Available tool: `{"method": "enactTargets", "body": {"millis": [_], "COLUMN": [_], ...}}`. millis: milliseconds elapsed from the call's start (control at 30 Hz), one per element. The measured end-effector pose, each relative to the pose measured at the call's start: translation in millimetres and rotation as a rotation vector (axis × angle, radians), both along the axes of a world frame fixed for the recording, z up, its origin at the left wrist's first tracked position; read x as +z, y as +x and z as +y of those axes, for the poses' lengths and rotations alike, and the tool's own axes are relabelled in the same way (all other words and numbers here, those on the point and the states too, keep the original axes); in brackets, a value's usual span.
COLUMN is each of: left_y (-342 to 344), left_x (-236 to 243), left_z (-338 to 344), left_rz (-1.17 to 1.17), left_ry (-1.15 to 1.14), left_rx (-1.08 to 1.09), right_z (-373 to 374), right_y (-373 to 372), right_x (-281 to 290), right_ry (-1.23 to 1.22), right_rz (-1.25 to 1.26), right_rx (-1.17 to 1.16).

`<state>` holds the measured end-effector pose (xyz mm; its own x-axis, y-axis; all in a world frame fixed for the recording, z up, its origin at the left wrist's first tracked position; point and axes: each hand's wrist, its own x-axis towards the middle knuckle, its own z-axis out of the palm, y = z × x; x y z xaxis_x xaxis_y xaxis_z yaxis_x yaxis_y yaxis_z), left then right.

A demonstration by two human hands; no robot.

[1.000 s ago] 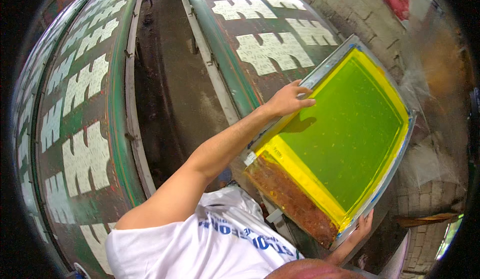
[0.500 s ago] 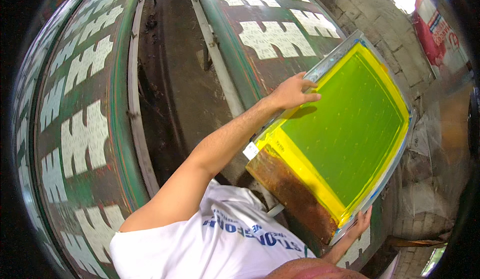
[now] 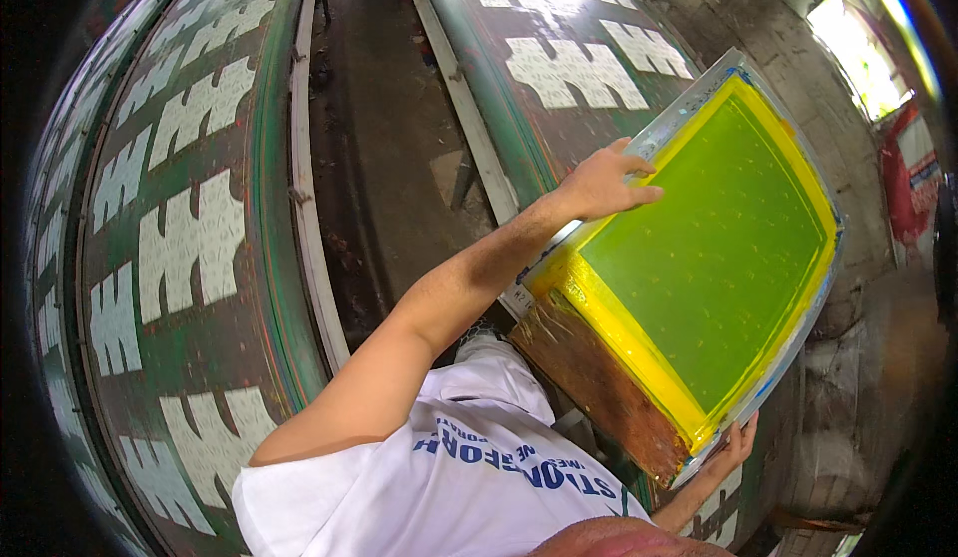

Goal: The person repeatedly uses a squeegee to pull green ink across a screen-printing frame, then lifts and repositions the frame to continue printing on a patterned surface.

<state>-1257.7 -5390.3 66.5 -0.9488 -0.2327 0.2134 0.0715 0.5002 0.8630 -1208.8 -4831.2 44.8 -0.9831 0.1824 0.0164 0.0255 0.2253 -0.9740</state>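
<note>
Between both hands I hold a screen-printing frame [image 3: 718,258], tilted, with a yellow-green mesh, bright yellow borders and a grey rim stained blue. My left hand [image 3: 607,186] grips its upper left rim, the fingers reaching over the edge onto the mesh side. At the lower right corner my right hand [image 3: 733,449] is closed around the rim, its palm partly hidden by the frame. A stained brown strip [image 3: 604,387] runs along the frame's near end, close to my white shirt.
Long green-edged tables carry rows of white patterned fabric pieces [image 3: 195,243], at the left and beyond the frame [image 3: 577,71]. A dark aisle [image 3: 384,148] with metal rails runs between them. At the right stands a block wall [image 3: 738,18] with a bright opening.
The tables and aisle have shifted rightward in view. The frame has moved slightly right with both hands still on it, and its brown strip looks a little more level.
</note>
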Motion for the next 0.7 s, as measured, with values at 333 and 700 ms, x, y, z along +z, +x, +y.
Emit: {"method": "enactTargets", "body": {"millis": [333,700], "left_y": [-113,-184], "left_x": [14,21], "left_z": [-284,-553], "left_rz": [0.032,-0.005], "left_ry": [-0.078,0.043], "left_rx": [-0.019,-0.06], "right_z": [-277,-535], "right_y": [-107,-197], "right_x": [4,9], "right_ry": [-0.154,-0.114], "right_rz": [0.112,0.053], "right_rx": [0.141,0.05]}}
